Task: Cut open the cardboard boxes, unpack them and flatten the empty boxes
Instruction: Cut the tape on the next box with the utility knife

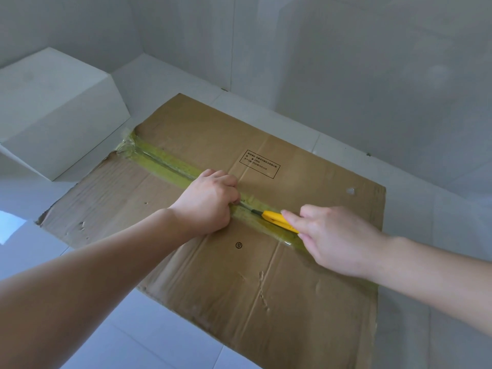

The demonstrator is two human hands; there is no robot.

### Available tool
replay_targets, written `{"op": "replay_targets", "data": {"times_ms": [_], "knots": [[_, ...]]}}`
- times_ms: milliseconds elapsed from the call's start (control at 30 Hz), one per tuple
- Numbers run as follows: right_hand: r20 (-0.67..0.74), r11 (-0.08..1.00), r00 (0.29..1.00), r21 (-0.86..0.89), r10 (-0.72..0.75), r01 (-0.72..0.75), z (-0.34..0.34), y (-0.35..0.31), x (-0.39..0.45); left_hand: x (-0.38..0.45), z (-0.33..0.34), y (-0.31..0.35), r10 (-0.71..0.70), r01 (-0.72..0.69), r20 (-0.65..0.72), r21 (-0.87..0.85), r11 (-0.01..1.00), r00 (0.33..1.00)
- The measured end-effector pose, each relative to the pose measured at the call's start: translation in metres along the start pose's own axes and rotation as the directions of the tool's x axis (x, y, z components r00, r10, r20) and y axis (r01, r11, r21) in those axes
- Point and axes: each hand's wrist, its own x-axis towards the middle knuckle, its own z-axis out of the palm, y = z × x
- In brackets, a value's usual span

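Right hand (330, 237): closed round a yellow utility knife (279, 220), blade laid along the taped seam to slit it.
Left hand (210, 199): fisted, pressing on the seam just ahead of the blade, apparently steadying the flaps; whether it grips anything cannot be told.
Cardboard box (213, 275): on the floor (149, 339), top uppermost, yellowed tape (170, 166) still sealing the far stretch.
White block (53, 107): beside the box's far-left corner.

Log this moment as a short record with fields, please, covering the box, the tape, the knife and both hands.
box: brown cardboard box, top flaps closed
tape: yellowish tape along the centre seam
knife: yellow utility knife, blade on the tape
right hand: right hand holds the knife
left hand: left hand fisted on the seam, ahead of the blade
beside box: white block
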Motion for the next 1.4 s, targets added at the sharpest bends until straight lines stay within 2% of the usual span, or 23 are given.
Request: {"op": "replay_targets", "data": {"times_ms": [467,633,1400], "knots": [[0.038,0.999,0.998,0.029,0.044,-0.045,0.008,0.013,-0.028,0.007,0.012,0.028,0.088,-0.087,0.012,-0.021,0.996,0.996],[0.054,0.999,0.998,0.031,0.010,-0.012,0.002,0.021,-0.043,0.009,0.015,0.035,0.106,-0.106,0.003,-0.025,0.994,0.994],[0.125,0.995,0.991,-0.092,0.038,-0.027,0.024,0.046,-0.099,0.023,0.032,0.084,0.217,-0.214,0.069,-0.048,0.976,0.974]]}}
